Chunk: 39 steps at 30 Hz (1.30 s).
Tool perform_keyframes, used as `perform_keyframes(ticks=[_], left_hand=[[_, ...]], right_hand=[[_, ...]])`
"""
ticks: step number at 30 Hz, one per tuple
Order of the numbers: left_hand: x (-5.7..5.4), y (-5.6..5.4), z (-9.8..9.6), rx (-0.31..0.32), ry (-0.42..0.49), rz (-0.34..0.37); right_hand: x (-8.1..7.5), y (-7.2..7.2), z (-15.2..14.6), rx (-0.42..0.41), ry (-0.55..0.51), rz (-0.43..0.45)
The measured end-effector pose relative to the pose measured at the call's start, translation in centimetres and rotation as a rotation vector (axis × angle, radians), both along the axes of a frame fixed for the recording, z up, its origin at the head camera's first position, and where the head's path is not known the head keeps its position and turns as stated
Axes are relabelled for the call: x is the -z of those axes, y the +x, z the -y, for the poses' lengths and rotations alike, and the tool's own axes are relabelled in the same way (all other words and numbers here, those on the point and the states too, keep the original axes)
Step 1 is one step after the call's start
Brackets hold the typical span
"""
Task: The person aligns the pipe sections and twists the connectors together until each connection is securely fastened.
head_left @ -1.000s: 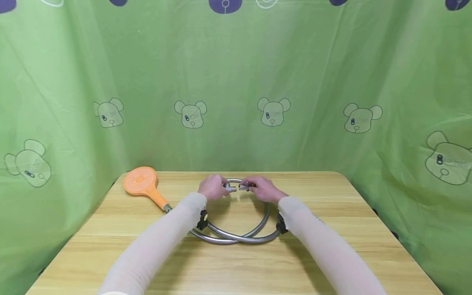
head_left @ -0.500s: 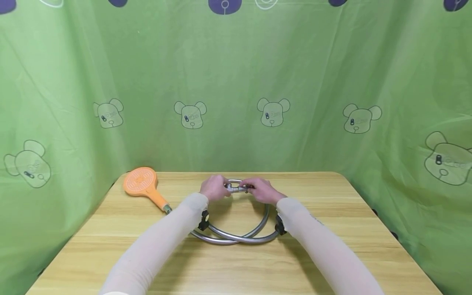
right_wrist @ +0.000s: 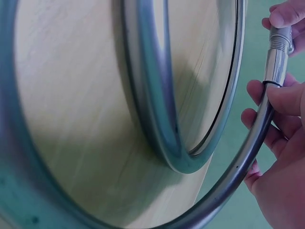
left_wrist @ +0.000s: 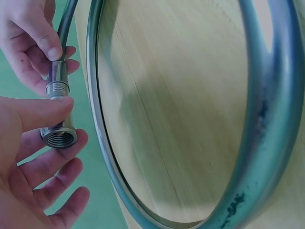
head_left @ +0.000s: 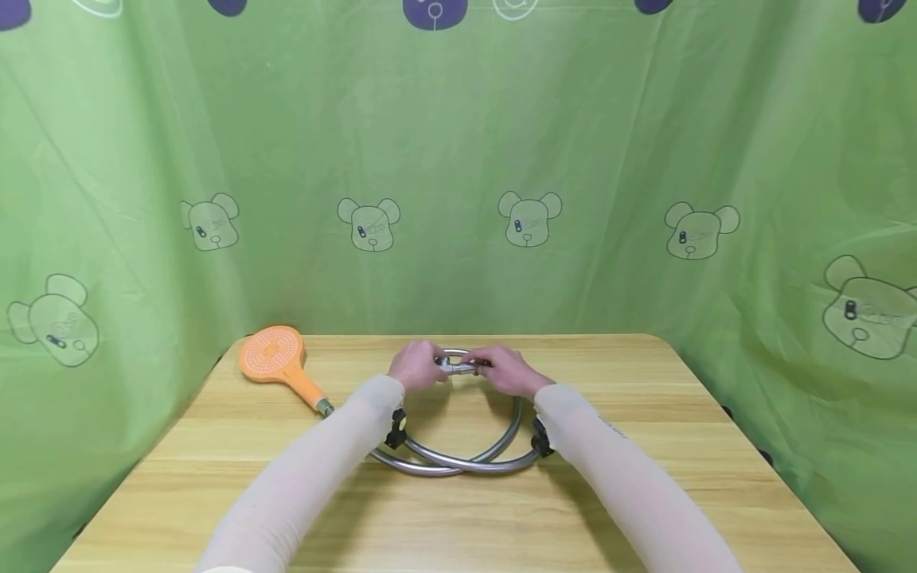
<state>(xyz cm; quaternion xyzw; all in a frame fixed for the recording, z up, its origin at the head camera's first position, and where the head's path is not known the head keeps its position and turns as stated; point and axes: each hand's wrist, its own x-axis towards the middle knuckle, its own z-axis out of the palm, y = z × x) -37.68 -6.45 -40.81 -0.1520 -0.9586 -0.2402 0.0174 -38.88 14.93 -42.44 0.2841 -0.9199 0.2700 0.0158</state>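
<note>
Over the far middle of the table, my left hand (head_left: 417,364) pinches a small chrome pipe fitting (left_wrist: 61,135) between thumb and fingers. An open, internally threaded mouth on the fitting shows in the left wrist view. My right hand (head_left: 507,371) grips the end of a silver shower hose (right_wrist: 238,164) just behind its chrome end nut (right_wrist: 275,70). Nut and fitting meet in line, with several ridges of thread visible between them. The hose loops below both hands and crosses itself on the table. An orange shower head (head_left: 272,355) lies at the left, attached to the hose.
The wooden table (head_left: 458,525) has its far edge just beyond the hands. A green curtain (head_left: 444,278) with bear prints hangs behind it and on both sides. Dark wrist cameras sit under both sleeves, close over the hose.
A second ago a gap stood between fitting and hose end; now they meet. My right hand moved slightly left, and its fingers shifted on the nut. The shower head has stayed put.
</note>
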Motion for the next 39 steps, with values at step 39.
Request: perform_keyframes(ticks=[39], left_hand=[[0.02, 0.08, -0.6, -0.033, 0.05, 0.03]], right_hand=[[0.07, -0.1, 0.78, 0.004, -0.139, 0.102]])
